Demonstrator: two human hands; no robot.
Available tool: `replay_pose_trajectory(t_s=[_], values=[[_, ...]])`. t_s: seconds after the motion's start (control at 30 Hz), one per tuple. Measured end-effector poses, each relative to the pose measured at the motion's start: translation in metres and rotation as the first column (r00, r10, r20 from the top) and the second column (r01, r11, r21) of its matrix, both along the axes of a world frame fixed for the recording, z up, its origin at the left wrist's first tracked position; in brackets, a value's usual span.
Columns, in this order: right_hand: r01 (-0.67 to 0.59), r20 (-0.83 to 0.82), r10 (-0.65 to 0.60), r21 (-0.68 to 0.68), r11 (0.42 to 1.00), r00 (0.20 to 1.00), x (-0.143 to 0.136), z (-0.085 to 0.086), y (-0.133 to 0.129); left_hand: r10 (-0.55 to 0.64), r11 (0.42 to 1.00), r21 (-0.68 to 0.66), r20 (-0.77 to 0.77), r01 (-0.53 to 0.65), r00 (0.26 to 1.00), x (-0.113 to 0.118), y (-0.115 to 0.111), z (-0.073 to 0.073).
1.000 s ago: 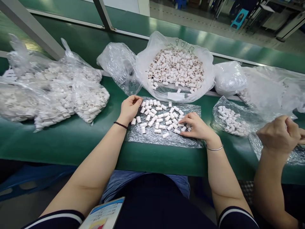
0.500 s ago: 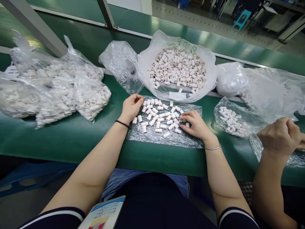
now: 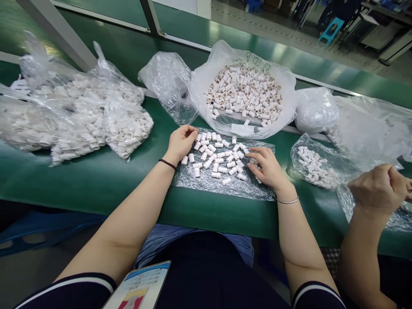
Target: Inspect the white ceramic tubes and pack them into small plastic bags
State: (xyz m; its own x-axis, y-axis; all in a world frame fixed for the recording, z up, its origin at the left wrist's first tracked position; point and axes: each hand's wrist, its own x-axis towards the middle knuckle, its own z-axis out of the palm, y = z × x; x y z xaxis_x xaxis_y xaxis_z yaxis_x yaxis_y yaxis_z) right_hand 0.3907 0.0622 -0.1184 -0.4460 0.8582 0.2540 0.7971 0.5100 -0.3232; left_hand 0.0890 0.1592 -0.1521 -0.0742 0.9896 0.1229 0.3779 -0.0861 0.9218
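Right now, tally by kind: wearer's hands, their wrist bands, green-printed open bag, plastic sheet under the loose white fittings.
Wearer's hands: 2 (left hand, right hand)
Wrist bands: 2 (dark beaded bracelet, silver bangle)
Green-printed open bag: 1
Plastic sheet: 1
Total: 6
Loose white fittings overlap and are partly hidden; not counted.

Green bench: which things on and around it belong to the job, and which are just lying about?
Likely in the job:
white tubes
clear sheet under them
left hand, beside tubes
right hand, at tubes
open bag of more tubes

Seemingly just about:
blue stool, far back
crumpled bag
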Motion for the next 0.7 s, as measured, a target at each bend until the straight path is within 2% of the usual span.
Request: replay_pose_trajectory(t_s=[0.17,0.3,0.5,0.7], values=[[-0.034,0.052,0.035,-0.018,0.999,0.998,-0.011,-0.007,0.007,-0.004,1.0,0.013,0.0,0.004,1.0,0.0,0.002,-0.003],[-0.01,0.045,0.012,-0.031,0.999,0.999,-0.016,-0.011,0.009,-0.005,1.0,0.017,0.011,0.005,1.0,0.0,0.002,-0.003],[0.056,0.059,-0.056,-0.004,0.998,0.997,-0.008,-0.01,0.008,-0.01,1.0,-0.001,0.009,0.01,1.0,0.001,0.002,-0.003],[0.094,0.058,-0.09,-0.063,0.994,0.994,-0.003,-0.007,0.003,-0.015,1.0,0.012,0.013,0.015,1.0,0.0,0.002,-0.004]])
